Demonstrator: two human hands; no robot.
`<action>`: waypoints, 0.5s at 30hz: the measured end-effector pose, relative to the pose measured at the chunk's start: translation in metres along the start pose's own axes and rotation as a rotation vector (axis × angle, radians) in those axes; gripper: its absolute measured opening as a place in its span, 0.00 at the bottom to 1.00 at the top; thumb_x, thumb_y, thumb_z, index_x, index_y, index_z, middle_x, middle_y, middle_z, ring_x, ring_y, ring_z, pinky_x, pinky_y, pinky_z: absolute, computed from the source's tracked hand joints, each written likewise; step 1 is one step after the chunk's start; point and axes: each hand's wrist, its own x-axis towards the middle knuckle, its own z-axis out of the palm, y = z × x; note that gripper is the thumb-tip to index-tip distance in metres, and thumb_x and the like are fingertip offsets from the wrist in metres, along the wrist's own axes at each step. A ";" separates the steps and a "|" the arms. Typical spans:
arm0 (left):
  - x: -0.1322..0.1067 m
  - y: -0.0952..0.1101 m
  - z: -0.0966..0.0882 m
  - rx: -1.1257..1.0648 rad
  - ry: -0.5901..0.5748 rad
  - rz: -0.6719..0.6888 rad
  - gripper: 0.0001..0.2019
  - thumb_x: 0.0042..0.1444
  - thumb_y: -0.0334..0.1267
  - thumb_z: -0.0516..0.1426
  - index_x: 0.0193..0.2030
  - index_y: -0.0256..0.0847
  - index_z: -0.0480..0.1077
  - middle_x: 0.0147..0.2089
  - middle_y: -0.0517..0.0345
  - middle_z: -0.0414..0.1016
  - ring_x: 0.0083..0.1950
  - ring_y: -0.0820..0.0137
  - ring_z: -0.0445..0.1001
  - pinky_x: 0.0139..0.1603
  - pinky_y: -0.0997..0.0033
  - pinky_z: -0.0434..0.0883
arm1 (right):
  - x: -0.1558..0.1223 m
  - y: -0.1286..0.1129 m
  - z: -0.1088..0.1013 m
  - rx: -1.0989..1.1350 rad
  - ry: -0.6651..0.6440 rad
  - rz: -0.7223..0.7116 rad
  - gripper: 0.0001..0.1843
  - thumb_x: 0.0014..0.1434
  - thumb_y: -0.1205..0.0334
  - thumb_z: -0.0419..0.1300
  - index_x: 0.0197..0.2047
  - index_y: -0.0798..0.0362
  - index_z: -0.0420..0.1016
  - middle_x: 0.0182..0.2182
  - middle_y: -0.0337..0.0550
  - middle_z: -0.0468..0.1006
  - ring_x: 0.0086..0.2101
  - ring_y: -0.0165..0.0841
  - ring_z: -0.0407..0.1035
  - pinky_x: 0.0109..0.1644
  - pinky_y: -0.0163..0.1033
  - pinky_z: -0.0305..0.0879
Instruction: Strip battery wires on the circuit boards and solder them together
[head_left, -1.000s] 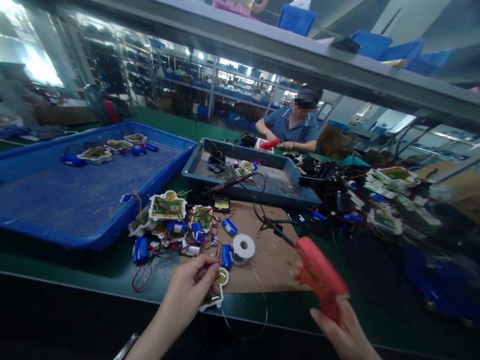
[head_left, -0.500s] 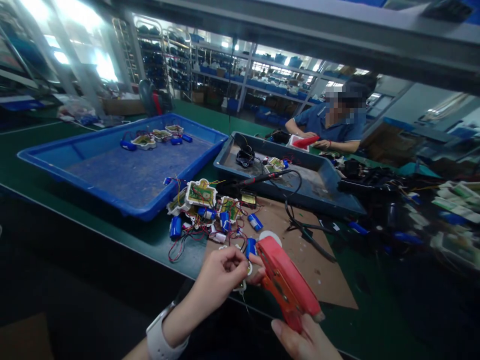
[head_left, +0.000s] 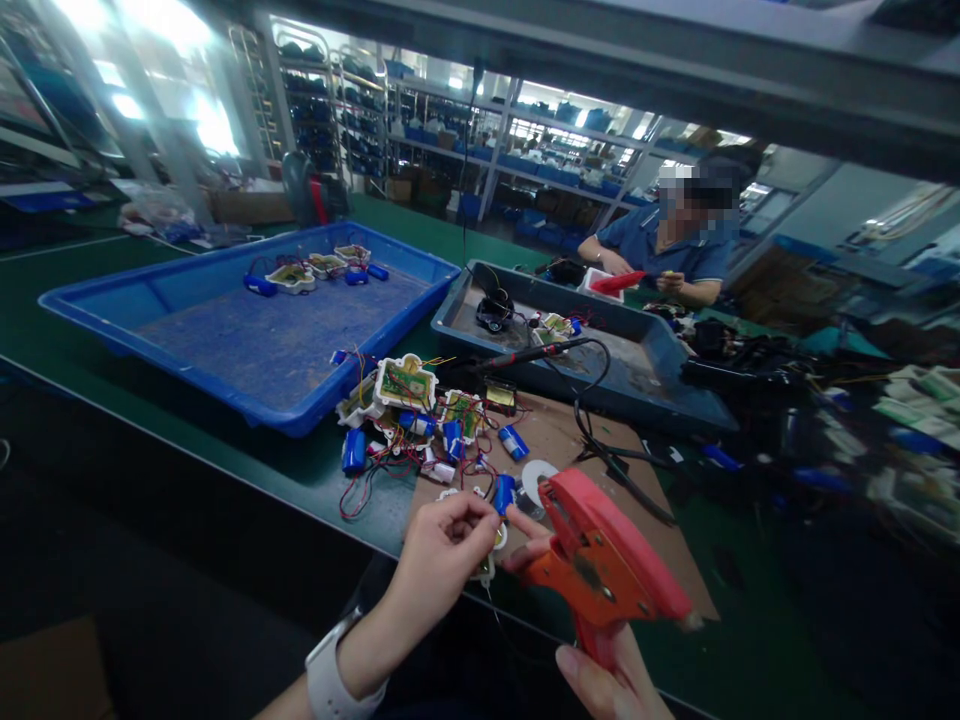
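Gripping the red-and-orange tool (head_left: 600, 570) by its handle, my right hand (head_left: 604, 685) has fingers stretched past its front toward the left. My left hand (head_left: 450, 545) has thumb and index pinched together, just beside a blue cylinder (head_left: 505, 493); can't tell what's between them. Hands near each other, contact unclear. White casing (head_left: 485, 568) sits under the left hand, mostly hidden, at the bench's (head_left: 315, 460) near edge.

Risks, my judgement: swinging the tool's bulk could knock the spool (head_left: 538, 483) close behind it; squeezing with fingertips this close could nip them. A snag on the thin strand (head_left: 491, 606) below the casing could drag the casing off. Tugging the tangled leads (head_left: 367, 490) could break a joint.

Materials: tool has a long rounded red top, scuffed orange side, round rivets. Cylinder looks smooth-wrapped. Casing seems rigid plastic, lobed outline. Spool pale, disc-faced. Cardboard (head_left: 551, 430) flat, brown, speckled. Blue tray (head_left: 247, 400) shallow, floor scuffed and dirty. Leads thin, red and black, floppy.
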 end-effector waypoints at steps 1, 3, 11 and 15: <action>0.000 -0.001 0.000 0.007 0.008 0.005 0.13 0.50 0.45 0.55 0.27 0.36 0.68 0.18 0.67 0.60 0.17 0.79 0.57 0.17 0.79 0.54 | 0.000 0.001 0.001 0.002 0.012 0.006 0.28 0.60 0.53 0.56 0.62 0.49 0.63 0.59 0.52 0.66 0.59 0.49 0.58 0.65 0.57 0.47; 0.000 -0.003 0.000 0.036 0.011 0.017 0.12 0.51 0.44 0.55 0.28 0.36 0.69 0.18 0.65 0.62 0.18 0.78 0.58 0.18 0.79 0.56 | 0.000 0.001 0.002 0.006 0.022 0.018 0.28 0.60 0.52 0.56 0.63 0.49 0.62 0.62 0.51 0.62 0.61 0.49 0.54 0.66 0.57 0.44; -0.006 -0.012 -0.005 0.208 0.078 0.259 0.10 0.55 0.37 0.55 0.27 0.36 0.73 0.21 0.60 0.71 0.21 0.76 0.66 0.21 0.79 0.62 | 0.008 -0.040 0.015 0.253 0.099 0.084 0.27 0.54 0.45 0.61 0.54 0.50 0.70 0.51 0.51 0.72 0.54 0.47 0.63 0.63 0.52 0.49; -0.008 -0.017 -0.007 0.299 0.156 0.523 0.07 0.57 0.30 0.55 0.31 0.36 0.74 0.23 0.59 0.75 0.20 0.77 0.71 0.22 0.81 0.66 | 0.003 -0.053 0.012 0.642 -0.094 0.232 0.31 0.47 0.43 0.65 0.50 0.50 0.70 0.39 0.46 0.75 0.40 0.39 0.69 0.47 0.43 0.63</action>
